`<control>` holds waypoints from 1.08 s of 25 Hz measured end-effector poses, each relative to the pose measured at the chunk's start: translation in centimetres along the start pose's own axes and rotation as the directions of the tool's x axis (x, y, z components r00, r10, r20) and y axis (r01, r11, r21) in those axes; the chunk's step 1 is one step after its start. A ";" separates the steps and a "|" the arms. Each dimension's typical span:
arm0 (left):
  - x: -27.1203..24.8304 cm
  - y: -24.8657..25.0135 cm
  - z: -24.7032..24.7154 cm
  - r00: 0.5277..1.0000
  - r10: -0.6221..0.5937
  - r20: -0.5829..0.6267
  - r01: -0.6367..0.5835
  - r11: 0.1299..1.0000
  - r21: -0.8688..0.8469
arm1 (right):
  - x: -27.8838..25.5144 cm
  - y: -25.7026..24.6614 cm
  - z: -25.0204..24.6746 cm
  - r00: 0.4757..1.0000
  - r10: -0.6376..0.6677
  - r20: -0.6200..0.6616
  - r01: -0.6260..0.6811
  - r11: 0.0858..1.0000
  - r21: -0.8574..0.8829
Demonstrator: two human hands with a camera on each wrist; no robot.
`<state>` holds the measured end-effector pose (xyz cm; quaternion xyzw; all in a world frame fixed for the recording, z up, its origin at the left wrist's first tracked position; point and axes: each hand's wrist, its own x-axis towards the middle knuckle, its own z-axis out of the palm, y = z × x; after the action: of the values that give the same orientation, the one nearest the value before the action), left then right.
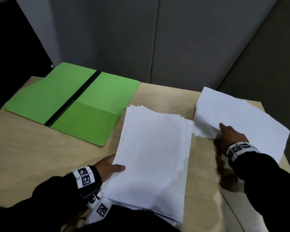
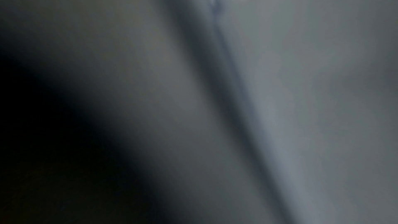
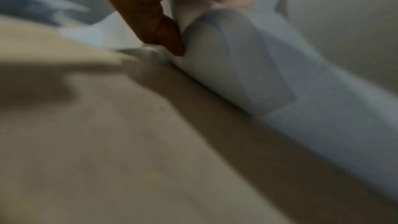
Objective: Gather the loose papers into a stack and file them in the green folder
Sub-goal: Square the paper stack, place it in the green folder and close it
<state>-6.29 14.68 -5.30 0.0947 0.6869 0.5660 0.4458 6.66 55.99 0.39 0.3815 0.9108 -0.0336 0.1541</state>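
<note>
left hand (image 1: 110, 168): nearest the camera, thumb on top of the near-left edge of the main stack (image 1: 154, 153), fingers out of sight beneath. Grasping the stack, lifting or steadying that side. Left wrist view is only blur, no help.
main stack: white sheets, roughly squared but fanned at the far and near edges, in the middle of the wooden table (image 1: 32, 156). Near end overhangs toward the person's body.
right hand (image 1: 228, 133): fingers curled onto the near-left corner of the loose sheets (image 1: 238, 118). Right wrist view shows the thumb (image 3: 165, 37) pinched against a raised paper edge, so grasping paper, not just pressing it.
loose sheets: a few white pages, skewed, at the right side of the table, just beside the stack's far-right corner. Right edge seems to hang over the table edge.
green folder (image 1: 70, 101): lies open further back on the left, black spine down the middle, pocket on the near half of the right flap. Its near-right corner is just beside the stack's far-left corner. Nothing filed yet.
step in hand: my read, bring the right-hand sheets over onto the stack.
how to do it well: lift the pinched corner, don't drag, since overhanging pages could slide off. Keep the left hand anchoring the stack as they land. Then jog all edges square before the pocket, or fanned corners will catch on its lip.
</note>
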 end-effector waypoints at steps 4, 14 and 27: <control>0.0 0.5 0.3 1.000 -0.022 -0.003 0.022 0.998 -0.065 | -0.8 1.3 -1.8 0.966 0.191 -0.174 -0.116 0.921 0.371; -0.2 1.2 0.5 0.994 -0.084 -0.076 0.075 0.991 -0.115 | -15.4 -10.3 -0.1 0.887 -0.368 -0.279 0.447 0.836 0.317; -0.5 2.3 0.2 0.967 -0.247 0.071 0.257 0.925 -0.282 | -21.4 -13.9 5.6 0.754 -0.642 0.139 0.608 0.762 0.224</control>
<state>-6.72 15.32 -3.03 -0.0507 0.5958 0.5965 0.5353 12.39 30.54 0.85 0.0598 0.9586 -0.1978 0.1961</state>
